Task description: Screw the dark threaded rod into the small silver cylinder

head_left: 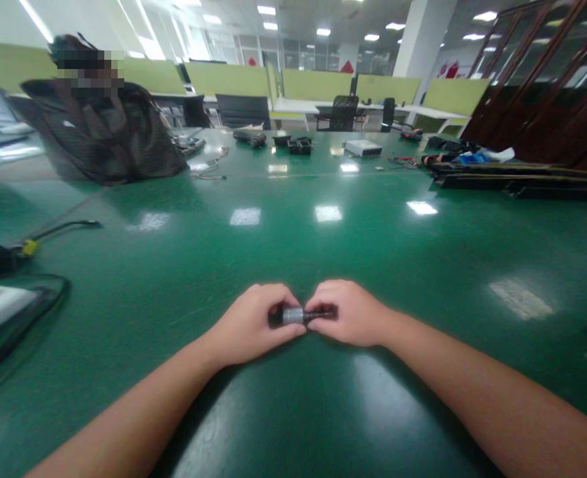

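Between my two hands, low over the green table, lies a small cylindrical thing with a grey middle and dark ends. Its exact kind is too blurred to make out. My left hand is closed around the thicker end, thumb below and fingers above. At the narrow dark end, my right hand pinches with thumb and fingertips. The thing is held roughly level, pointing left to right. My fingers hide part of both ends.
A dark cable and a white-topped device lie at left. Further back is a person in dark clothing. A flat silver box and several dark parts line the far side; long black pieces are stacked at right.
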Demonstrator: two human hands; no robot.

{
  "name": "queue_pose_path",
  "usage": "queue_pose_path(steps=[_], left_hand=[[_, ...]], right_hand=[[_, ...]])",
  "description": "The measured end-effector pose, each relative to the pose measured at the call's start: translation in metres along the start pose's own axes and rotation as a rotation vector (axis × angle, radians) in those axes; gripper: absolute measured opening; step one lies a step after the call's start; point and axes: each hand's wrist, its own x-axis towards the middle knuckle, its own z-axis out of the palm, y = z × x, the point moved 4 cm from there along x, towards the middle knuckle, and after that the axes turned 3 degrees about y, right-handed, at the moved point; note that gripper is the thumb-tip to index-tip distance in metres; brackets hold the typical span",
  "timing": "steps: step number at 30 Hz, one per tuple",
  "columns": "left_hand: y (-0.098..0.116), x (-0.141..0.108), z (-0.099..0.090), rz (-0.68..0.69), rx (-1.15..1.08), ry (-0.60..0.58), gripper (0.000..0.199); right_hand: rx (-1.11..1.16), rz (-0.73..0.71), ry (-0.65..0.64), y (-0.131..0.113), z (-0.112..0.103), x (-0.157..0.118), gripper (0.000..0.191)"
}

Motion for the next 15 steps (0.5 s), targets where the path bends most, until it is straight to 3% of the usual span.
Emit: queue_pose_path(steps=[15], left_hand=[[-0.0019, -0.0001, 0.0003, 0.017, -0.013, -0.014, 0.025]], right_hand=[[0.013, -0.002, 0.006, -0.0028, -0.0022, 0.0006, 0.007]])
